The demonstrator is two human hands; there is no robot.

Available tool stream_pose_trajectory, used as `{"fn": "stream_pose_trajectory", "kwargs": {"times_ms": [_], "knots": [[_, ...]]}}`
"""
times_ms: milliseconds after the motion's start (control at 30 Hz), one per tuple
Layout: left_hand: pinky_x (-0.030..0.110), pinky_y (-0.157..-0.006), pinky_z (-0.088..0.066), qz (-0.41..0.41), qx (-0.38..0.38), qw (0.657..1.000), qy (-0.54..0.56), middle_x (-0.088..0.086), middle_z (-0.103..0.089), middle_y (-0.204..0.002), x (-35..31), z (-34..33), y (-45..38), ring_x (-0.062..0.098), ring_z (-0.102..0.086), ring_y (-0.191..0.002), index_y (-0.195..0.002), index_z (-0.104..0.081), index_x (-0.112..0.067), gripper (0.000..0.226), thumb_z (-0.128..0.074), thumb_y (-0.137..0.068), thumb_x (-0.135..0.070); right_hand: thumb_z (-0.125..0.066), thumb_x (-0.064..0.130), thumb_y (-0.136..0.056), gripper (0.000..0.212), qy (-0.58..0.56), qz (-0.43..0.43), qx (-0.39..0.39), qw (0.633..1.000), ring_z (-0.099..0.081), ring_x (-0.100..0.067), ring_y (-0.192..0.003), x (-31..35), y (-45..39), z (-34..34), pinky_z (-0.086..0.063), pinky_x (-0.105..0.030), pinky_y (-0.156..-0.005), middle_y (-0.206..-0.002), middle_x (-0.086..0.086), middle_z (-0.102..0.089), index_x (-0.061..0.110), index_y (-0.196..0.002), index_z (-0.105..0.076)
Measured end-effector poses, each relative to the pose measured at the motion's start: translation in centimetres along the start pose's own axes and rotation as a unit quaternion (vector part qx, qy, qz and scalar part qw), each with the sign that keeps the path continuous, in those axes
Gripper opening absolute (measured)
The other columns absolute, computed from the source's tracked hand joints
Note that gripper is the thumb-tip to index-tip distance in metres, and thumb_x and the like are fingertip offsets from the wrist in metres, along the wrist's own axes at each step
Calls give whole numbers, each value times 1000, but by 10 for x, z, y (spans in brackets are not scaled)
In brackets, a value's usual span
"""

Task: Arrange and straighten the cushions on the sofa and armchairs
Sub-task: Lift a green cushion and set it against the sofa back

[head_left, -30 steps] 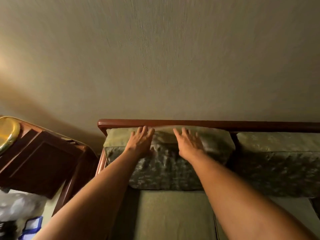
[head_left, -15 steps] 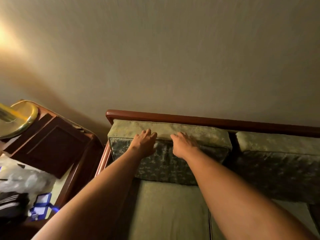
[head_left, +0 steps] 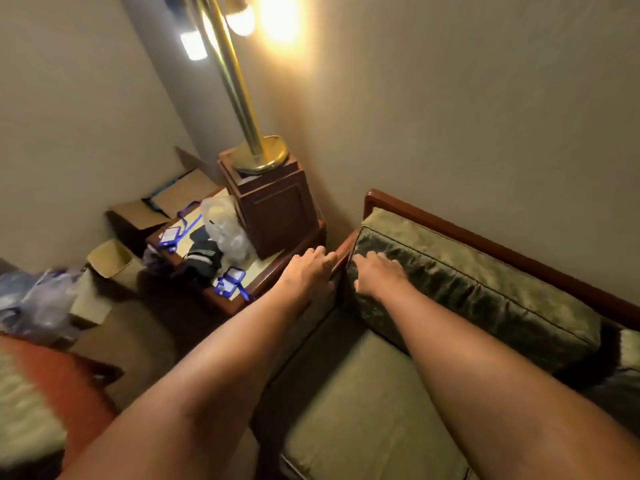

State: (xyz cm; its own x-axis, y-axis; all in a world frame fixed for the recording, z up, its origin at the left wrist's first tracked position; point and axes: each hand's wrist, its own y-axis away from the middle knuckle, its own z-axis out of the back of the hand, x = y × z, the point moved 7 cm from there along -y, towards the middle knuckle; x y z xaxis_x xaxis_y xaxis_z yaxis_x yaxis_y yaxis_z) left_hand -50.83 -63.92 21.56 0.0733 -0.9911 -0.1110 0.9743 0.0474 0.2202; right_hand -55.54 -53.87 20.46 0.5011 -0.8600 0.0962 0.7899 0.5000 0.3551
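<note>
A green patterned back cushion (head_left: pixel 485 289) leans against the sofa's dark wooden back rail (head_left: pixel 485 237). Below it lies a plain green seat cushion (head_left: pixel 363 410). My right hand (head_left: pixel 375 275) lies flat on the cushion's left end, fingers spread. My left hand (head_left: pixel 308 268) rests on the wooden armrest (head_left: pixel 343 258) just left of that cushion, fingers loosely apart, holding nothing. A second back cushion (head_left: pixel 628 358) shows at the right edge.
A side table (head_left: pixel 249 292) left of the sofa carries a wooden lamp base (head_left: pixel 273 209) with a brass pole, a plastic bag (head_left: pixel 225 230), dark items and blue lanyards (head_left: pixel 228 284). Cardboard boxes (head_left: pixel 138 216) stand on the floor behind. An orange armchair edge (head_left: pixel 41 393) is at lower left.
The view has swung left, and both hands slid left along the back cushion. The left hand went off the cushion onto the armrest; the right hand reached its left end.
</note>
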Motion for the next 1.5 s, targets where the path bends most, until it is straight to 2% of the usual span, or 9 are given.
{"fn": "stream_pose_trajectory", "kwargs": {"times_ms": [133, 200, 300, 400, 533, 767, 933, 1067, 1500], "knots": [[44, -90, -46, 137, -15, 990, -4, 11, -51, -124, 97, 2, 94, 30, -52, -117, -129, -48, -16, 48, -62, -85, -31, -54, 23, -94, 47, 30, 137, 7, 990, -43, -32, -129, 129, 19, -2, -39, -47, -102, -136, -12, -49, 17, -139, -43], [45, -93, -45, 181, -19, 983, -4, 10, -50, -128, 125, 1, 128, 30, -50, -121, -130, -47, -16, 50, -61, -86, -34, -54, 23, -94, 46, 40, 170, -1, 985, -44, -32, -129, 165, 31, -3, -40, -46, -100, -135, -12, -49, 17, -139, -43], [46, -97, -43, 263, -6, 965, 5, 11, -47, -132, 180, -6, 217, 30, -47, -125, -136, -41, -17, 55, -61, -88, -35, -52, 24, -95, 37, 56, 248, -27, 967, -50, -31, -125, 254, 69, -17, -44, -43, -95, -129, -12, -54, 17, -131, -51], [47, -98, -42, 340, -10, 940, 32, 11, -48, -129, 230, -26, 323, 30, -47, -125, -130, -46, -16, 49, -62, -87, -35, -53, 26, -93, 35, 63, 320, -35, 945, -54, -32, -120, 342, 125, -38, -49, -42, -90, -124, -12, -57, 18, -127, -54], [45, -99, -41, 402, -22, 913, 57, 9, -47, -132, 267, -47, 459, 29, -47, -126, -126, -47, -18, 44, -61, -88, -34, -56, 27, -93, 45, 94, 385, -1, 918, -47, -31, -127, 438, 209, -75, -42, -43, -97, -132, -12, -51, 16, -135, -48], [45, -98, -43, 476, -42, 878, 43, 10, -51, -127, 313, -55, 657, 30, -50, -122, -125, -49, -15, 42, -63, -88, -30, -55, 29, -94, 45, 97, 475, -7, 875, -51, -26, -127, 577, 330, -115, -45, -39, -95, -135, -5, -53, 26, -137, -47], [45, -96, -44, 490, -54, 869, 46, 10, -50, -128, 339, -51, 712, 30, -49, -122, -127, -47, -15, 41, -61, -90, -27, -53, 30, -96, 53, 119, 493, -11, 862, -45, -26, -131, 631, 359, -124, -45, -41, -100, -144, -8, -45, 23, -146, -37], [42, -95, -44, 487, -54, 870, 45, 9, -50, -128, 362, -55, 718, 28, -50, -121, -128, -47, -17, 40, -61, -91, -24, -53, 29, -97, 52, 131, 488, -5, 863, -48, -26, -129, 654, 354, -130, -48, -41, -99, -143, -10, -45, 20, -146, -37], [42, -98, -42, 417, 13, 908, 41, 6, -48, -129, 500, -66, 627, 26, -48, -124, -129, -45, -21, 46, -64, -87, -28, -55, 35, -96, 53, 90, 413, 46, 905, -50, -28, -126, 719, 208, -153, -45, -42, -94, -139, -10, -48, 23, -144, -37]]}}
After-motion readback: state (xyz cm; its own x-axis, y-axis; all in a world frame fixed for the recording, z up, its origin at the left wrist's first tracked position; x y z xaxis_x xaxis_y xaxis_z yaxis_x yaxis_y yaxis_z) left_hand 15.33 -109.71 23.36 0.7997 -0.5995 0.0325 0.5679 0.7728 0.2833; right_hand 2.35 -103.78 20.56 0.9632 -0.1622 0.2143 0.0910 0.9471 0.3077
